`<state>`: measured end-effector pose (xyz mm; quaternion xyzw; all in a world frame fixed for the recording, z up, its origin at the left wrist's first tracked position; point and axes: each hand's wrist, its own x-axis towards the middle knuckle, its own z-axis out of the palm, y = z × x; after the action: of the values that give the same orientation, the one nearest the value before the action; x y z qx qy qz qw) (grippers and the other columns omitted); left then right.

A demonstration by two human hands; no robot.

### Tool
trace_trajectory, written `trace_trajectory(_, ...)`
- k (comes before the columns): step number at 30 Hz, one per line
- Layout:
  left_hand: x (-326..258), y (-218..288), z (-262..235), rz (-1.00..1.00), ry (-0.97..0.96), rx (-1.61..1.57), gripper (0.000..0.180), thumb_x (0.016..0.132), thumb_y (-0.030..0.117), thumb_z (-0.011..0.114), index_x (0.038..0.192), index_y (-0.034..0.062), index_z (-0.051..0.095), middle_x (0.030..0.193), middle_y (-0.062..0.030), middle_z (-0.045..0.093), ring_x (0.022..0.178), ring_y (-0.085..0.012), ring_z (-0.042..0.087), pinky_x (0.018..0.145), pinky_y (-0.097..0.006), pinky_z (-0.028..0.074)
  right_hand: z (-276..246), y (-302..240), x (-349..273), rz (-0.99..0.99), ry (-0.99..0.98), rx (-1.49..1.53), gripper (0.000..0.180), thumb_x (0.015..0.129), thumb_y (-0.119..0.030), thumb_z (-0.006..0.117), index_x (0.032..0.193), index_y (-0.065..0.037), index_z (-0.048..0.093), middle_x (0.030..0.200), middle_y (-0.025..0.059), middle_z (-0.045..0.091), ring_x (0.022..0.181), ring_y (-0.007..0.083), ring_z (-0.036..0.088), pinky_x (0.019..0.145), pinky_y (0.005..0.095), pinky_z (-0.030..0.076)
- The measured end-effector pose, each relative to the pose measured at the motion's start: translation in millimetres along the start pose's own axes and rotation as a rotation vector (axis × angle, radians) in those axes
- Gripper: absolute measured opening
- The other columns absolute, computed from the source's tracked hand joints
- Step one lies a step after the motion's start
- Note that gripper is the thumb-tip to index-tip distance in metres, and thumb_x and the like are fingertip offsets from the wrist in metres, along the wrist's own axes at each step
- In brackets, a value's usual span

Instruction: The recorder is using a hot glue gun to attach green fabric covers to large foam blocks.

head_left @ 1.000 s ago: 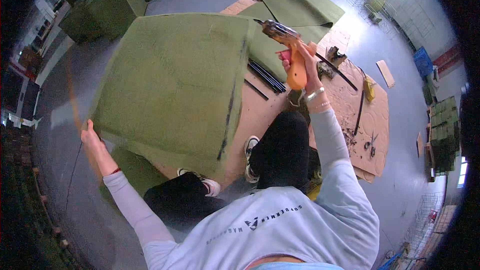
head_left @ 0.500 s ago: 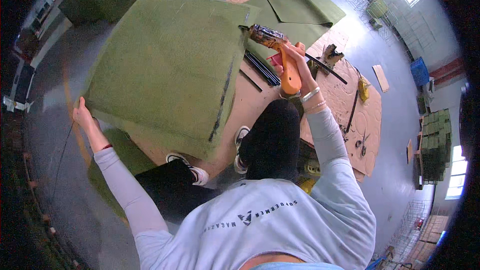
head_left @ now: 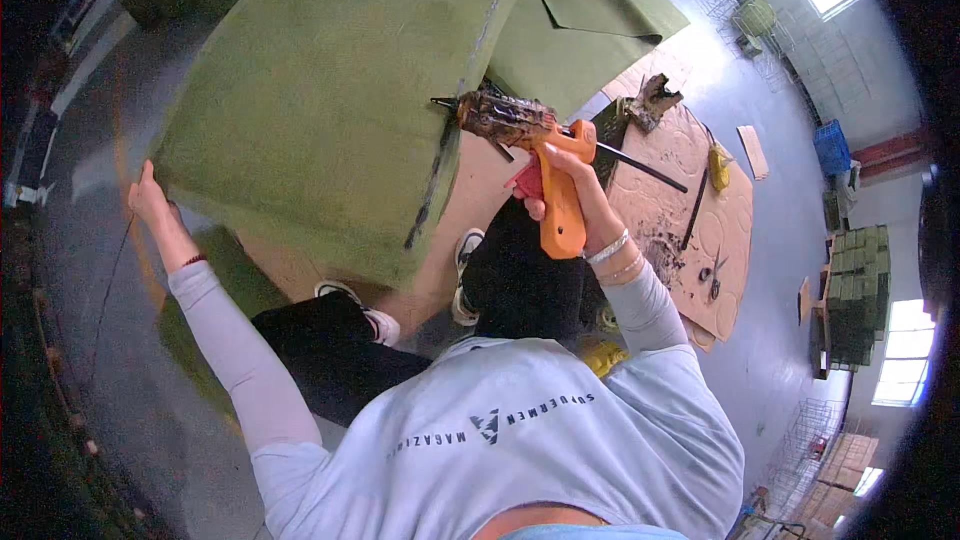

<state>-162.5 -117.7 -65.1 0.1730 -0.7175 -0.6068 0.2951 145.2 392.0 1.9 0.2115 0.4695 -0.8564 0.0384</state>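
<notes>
A large green felt-like sheet (head_left: pixel 320 110) spreads in front of me, with a dark glue line (head_left: pixel 428 185) along its right side. My left hand (head_left: pixel 152 202) grips the sheet's near left corner, fingers partly hidden by the edge. In my right hand (head_left: pixel 580 180) is an orange hot glue gun (head_left: pixel 563 220), its front barrel smeared black and brown. My fingers wrap its handle by the red trigger. The nozzle points left, at the glue line; whether it touches cannot be made out. A black glue stick (head_left: pixel 645 168) sticks out of the gun's back.
More green sheets (head_left: pixel 590 0) lie beyond, on cardboard. To the right, stained cardboard (head_left: pixel 715 280) bears scissors (head_left: pixel 712 275), a black stick (head_left: pixel 695 210) and a yellow object (head_left: pixel 718 168). A blackened lump (head_left: pixel 655 100) stands near the gun. Stacked green pieces (head_left: pixel 858 290) are farther right.
The glue gun has come toward me along the sheet's right side, and its nozzle sits lower on the glue line. The left hand keeps its corner. The whole view has shifted slightly.
</notes>
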Motion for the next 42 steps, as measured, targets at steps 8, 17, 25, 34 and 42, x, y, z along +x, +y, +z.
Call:
trace_trajectory(8, 8, -4, 2, 0.03, 0.059, 0.163, 0.032, 0.076, 0.02, 0.068, 0.09, -0.0069, 0.06, 0.093, -0.0144, 0.061, 0.08, -0.0242, 0.058, 0.068, -0.036, 0.048, 18, 28, -47, 0.057, -0.035, 0.015, 0.034, 0.084, -0.032, 0.054, 0.107, -0.008, 0.047, 0.072, 0.0128, 0.057, 0.058, 0.0215, 0.057, 0.042, 0.0269, 0.043)
trace_trajectory(17, -5, 11, 10, -0.008, 0.063, 0.09, 0.033, 0.076, 0.014, 0.068, 0.097, -0.0089, 0.056, 0.098, -0.016, 0.059, 0.082, -0.0246, 0.058, 0.07, -0.037, 0.048, 17, 39, -64, 0.178, -0.034, 0.067, 0.031, 0.083, -0.031, 0.054, 0.1, -0.006, 0.049, 0.072, 0.0134, 0.06, 0.052, 0.0215, 0.056, 0.043, 0.0289, 0.044)
trace_trajectory(25, -7, 9, 3, 0.05, 0.035, 0.205, 0.043, 0.078, 0.021, 0.067, 0.1, -0.0128, 0.054, 0.101, -0.0174, 0.059, 0.085, -0.0243, 0.059, 0.072, -0.035, 0.047, -22, 1, 31, -0.17, 0.042, -0.064, 0.037, 0.085, -0.037, 0.051, 0.103, -0.005, 0.048, 0.072, 0.015, 0.059, 0.047, 0.0184, 0.053, 0.041, 0.0251, 0.043)
trace_trajectory(34, -10, 7, 4, 0.075, -0.024, 0.211, 0.037, 0.081, 0.023, 0.064, 0.101, -0.0078, 0.058, 0.101, -0.0139, 0.061, 0.086, -0.0209, 0.059, 0.074, -0.034, 0.046, -61, -48, 133, -0.319, 0.051, 0.088, 0.028, 0.08, -0.031, 0.06, 0.099, -0.012, 0.049, 0.069, 0.0046, 0.056, 0.05, 0.0175, 0.055, 0.042, 0.0258, 0.047)
trace_trajectory(42, -21, 15, 7, 0.074, -0.003, 0.19, 0.034, 0.082, 0.02, 0.062, 0.101, -0.007, 0.058, 0.101, -0.0112, 0.06, 0.086, -0.0214, 0.059, 0.072, -0.033, 0.046, -67, -63, 162, -0.386, -0.001, 0.125, 0.031, 0.081, -0.03, 0.06, 0.1, -0.009, 0.049, 0.073, 0.0064, 0.056, 0.054, 0.0179, 0.056, 0.045, 0.0269, 0.048)
